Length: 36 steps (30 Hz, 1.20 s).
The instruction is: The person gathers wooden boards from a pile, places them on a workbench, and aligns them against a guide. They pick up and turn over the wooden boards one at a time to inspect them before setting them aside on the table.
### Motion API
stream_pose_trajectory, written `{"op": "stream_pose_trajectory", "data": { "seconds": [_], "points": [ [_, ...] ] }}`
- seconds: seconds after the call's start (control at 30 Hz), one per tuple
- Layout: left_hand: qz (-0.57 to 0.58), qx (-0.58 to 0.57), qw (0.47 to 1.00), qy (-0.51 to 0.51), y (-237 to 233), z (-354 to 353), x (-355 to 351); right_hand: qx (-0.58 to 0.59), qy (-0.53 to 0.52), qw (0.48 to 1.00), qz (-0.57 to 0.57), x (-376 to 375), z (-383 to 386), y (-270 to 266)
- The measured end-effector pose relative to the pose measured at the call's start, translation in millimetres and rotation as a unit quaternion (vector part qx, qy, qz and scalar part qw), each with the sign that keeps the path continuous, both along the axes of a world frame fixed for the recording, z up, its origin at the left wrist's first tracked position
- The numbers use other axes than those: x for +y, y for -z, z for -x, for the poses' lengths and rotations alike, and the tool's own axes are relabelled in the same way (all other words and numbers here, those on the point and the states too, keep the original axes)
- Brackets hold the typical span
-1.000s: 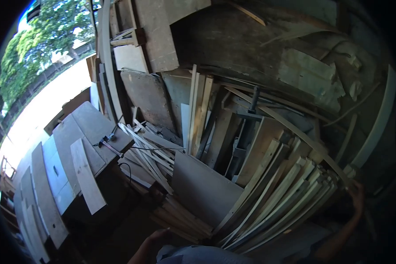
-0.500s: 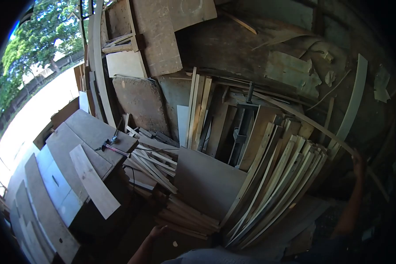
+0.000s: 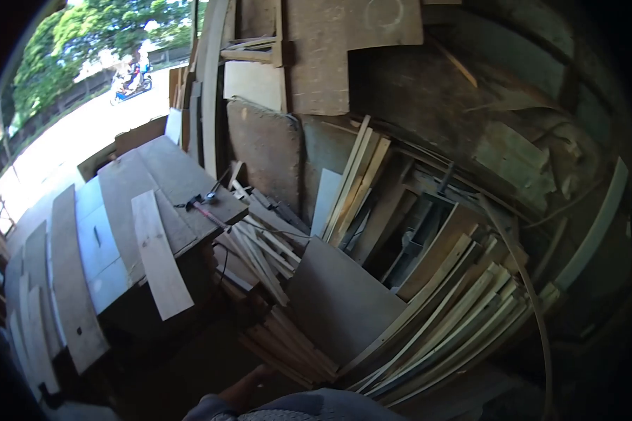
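My left hand (image 3: 256,377) is low in the middle, beside the ends of the short boards (image 3: 291,347) on the floor. It is dim and partly cut off by my sleeve, so its fingers do not show clearly. A long thin wood strip (image 3: 535,302) runs from the stacked lumber down to the bottom right. My right hand is out of sight, and the strip's lower end is lost in the dark. Many narrow wood lengths (image 3: 463,326) lean together left of the strip. A flat panel (image 3: 344,288) rests beside them.
A worktable (image 3: 189,158) at left carries a loose plank (image 3: 160,259) and a hammer-like tool (image 3: 207,210). Large sheets (image 3: 316,63) lean on the back wall. A pale board (image 3: 597,221) stands at far right. A motorbike (image 3: 131,84) is on the road outside.
My view has swung left. The long strip has gone from slanting across the stack to hanging steeply, and my right hand, earlier on it, has left the view. A motorbike has appeared outside.
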<state>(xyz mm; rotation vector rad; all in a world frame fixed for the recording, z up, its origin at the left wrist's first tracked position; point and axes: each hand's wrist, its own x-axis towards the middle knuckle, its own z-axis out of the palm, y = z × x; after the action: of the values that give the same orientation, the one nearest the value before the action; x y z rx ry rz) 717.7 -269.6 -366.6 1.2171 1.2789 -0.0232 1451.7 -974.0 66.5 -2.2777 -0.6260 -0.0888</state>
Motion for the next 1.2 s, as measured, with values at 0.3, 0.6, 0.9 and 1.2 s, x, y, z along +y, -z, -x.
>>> {"op": "stream_pose_trajectory", "data": {
  "seconds": [0.3,0.6,0.9,1.2],
  "points": [
    [-0.007,-0.185,0.981,0.055,-195,-176,51,0.108,-0.185,0.974,-0.077,170,61,47],
    [-0.128,-0.358,0.925,0.024,-336,-120,-8,0.268,-0.417,0.855,-0.149,548,311,80],
    [-0.336,-0.255,0.889,-0.178,-352,93,-43,0.398,-0.612,0.680,-0.065,674,631,93],
    [-0.378,-0.165,0.829,-0.379,-354,245,-35,0.231,-0.714,0.660,0.027,688,817,66]
  ]
}}
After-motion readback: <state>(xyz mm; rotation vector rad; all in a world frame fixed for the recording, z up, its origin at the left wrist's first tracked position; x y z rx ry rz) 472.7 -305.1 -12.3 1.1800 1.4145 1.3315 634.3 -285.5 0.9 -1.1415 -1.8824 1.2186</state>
